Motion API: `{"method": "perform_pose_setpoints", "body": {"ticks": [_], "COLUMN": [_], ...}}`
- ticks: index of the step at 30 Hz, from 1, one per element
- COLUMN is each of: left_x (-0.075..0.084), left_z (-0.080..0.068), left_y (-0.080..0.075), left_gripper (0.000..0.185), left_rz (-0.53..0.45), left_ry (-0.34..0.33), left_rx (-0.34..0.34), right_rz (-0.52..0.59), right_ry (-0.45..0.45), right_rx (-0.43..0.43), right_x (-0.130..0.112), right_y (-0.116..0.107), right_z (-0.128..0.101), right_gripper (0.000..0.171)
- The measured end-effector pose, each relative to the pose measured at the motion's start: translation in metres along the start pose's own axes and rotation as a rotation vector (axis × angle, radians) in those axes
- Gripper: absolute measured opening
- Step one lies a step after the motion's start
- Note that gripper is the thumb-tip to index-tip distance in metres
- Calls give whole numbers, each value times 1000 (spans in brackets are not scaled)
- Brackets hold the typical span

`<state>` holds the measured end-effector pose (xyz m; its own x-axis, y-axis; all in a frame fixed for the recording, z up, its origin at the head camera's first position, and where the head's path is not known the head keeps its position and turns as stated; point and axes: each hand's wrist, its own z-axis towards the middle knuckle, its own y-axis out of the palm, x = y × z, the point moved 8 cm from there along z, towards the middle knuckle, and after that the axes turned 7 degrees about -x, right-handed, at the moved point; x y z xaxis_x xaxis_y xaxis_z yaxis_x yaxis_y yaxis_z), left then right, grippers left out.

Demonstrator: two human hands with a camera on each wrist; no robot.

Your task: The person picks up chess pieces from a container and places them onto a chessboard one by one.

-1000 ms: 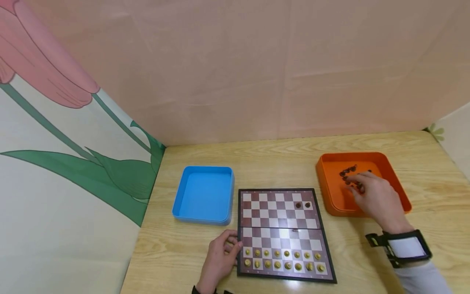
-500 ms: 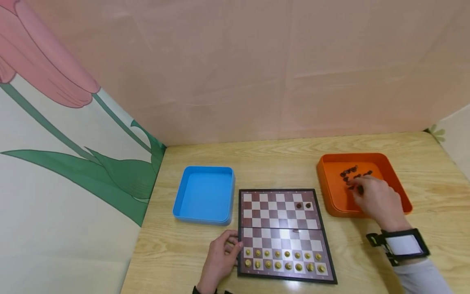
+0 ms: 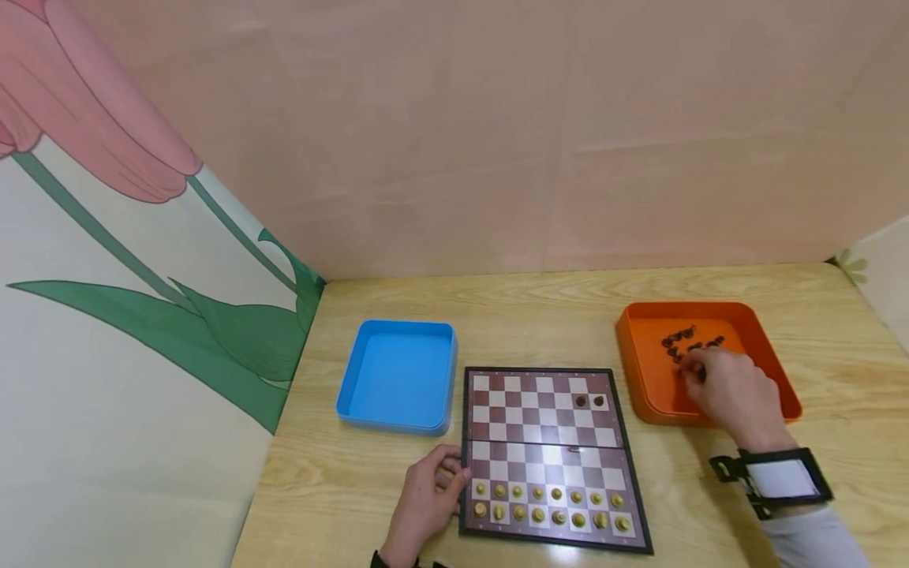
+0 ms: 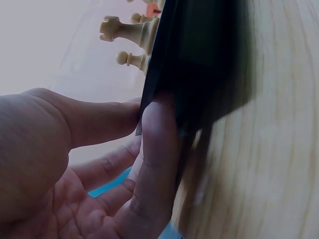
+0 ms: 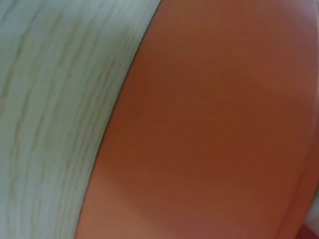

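A folding chessboard (image 3: 547,442) lies on the table, with two rows of light pieces (image 3: 550,506) along its near edge and two dark pieces (image 3: 590,401) near its far right. My left hand (image 3: 428,498) grips the board's left edge; in the left wrist view its fingers (image 4: 154,149) press the black edge (image 4: 199,59) below the light pieces (image 4: 130,31). My right hand (image 3: 730,390) reaches into the orange tray (image 3: 635,371), fingertips bunched on a dark piece at the near side of the pile of dark pieces (image 3: 687,341). The right wrist view shows only the orange tray (image 5: 209,124).
A blue tray (image 3: 398,375) with nothing in it stands left of the board. Pink and flower-printed screens wall the table at the back and left. Bare wooden table (image 3: 533,315) lies between the trays and behind the board.
My right hand has drawn its fingers together over the near pieces in the orange tray. My left hand and the board have not moved. The view has shifted slightly.
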<state>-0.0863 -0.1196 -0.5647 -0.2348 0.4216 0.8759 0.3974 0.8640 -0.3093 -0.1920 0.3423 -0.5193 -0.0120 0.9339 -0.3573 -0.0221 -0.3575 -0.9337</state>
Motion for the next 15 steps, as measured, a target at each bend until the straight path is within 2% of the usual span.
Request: {"method": "perform_pose_setpoints", "body": {"ticks": [7,12,15], "left_x": [1,4,6], "left_z": [0,-1,-1], "left_y": [-1,0,0], "left_gripper": [26,43,53], "left_rz": [-1,-15,16], "left_ry": [-4,41,88], "left_rx": [6,43,74], "right_rz": [-7,-7,-3], "right_ry": [-40,-95,-93], "right_rx": [55,133,137], "right_x": [-10,-26,-32], "right_y": [-11,-31,-37], "right_z": [-6,-11,-13], "right_gripper": [16,15,16]}}
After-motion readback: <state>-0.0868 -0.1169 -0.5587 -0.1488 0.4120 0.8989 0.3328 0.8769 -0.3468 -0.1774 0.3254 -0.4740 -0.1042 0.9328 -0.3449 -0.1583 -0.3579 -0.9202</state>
